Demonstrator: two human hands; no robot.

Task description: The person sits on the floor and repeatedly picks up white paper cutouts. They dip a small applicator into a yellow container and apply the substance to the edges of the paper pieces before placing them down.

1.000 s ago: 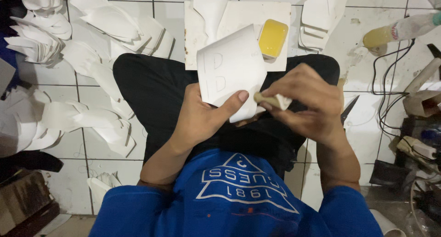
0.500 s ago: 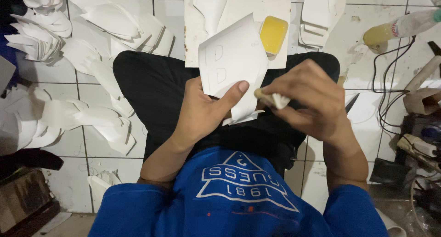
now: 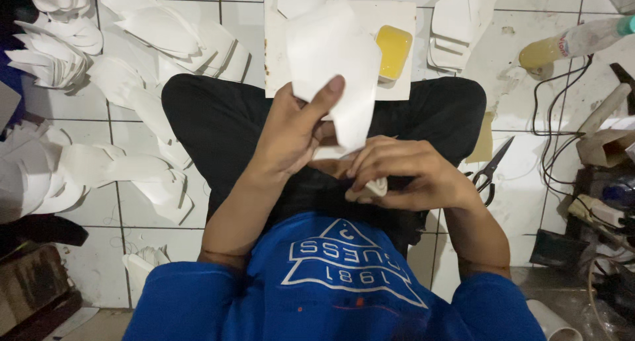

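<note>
I see my left hand (image 3: 291, 132) pinching the white cut sheet (image 3: 334, 66) upright over my lap, its long axis running away from me, while my right hand (image 3: 403, 175), closed on a small pale pad (image 3: 374, 189), sits just below its lower edge.

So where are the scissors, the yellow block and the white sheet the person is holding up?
scissors (image 3: 488, 171): head view, on the pivot where the blades meet the handles.
yellow block (image 3: 393, 51): head view, middle of its top face.
white sheet (image 3: 334, 53): head view, flat middle, above the left thumb.

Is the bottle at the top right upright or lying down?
Lying down: the bottle rests on its side on the tiled floor, cap toward the right edge.
</note>
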